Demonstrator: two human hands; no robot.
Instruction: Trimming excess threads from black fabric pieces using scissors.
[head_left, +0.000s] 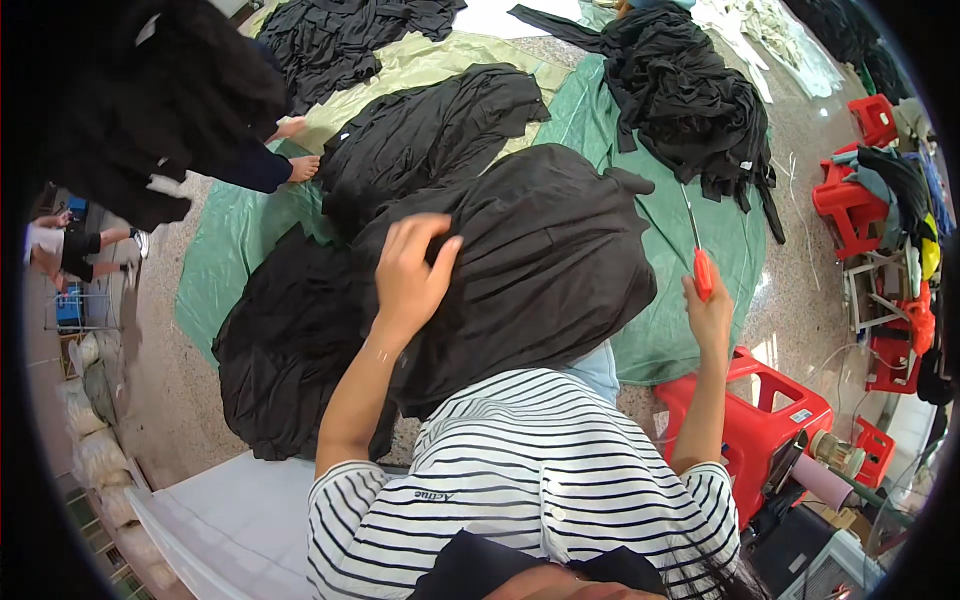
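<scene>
My left hand (408,268) is over a black garment (550,250) spread across my lap, its fingers apart and nothing held in them. Whether the fingertips touch the cloth is hard to tell. Out to the right, my right hand (711,318) is wrapped round the red handle of a tool (703,275) with a long, thin metal shaft pointing away from me. The exact kind of tool does not show. Below the shaft lies a green sheet (660,345). Another heap of black clothing (290,345) rests at my left, beside the garment on my lap.
More black garments (430,130) lie ahead, with a big pile (690,100) at far right. Red plastic stools (760,410) stand by my right arm and along the right side. A barefoot person (250,165) carrying black clothing (165,100) is at far left.
</scene>
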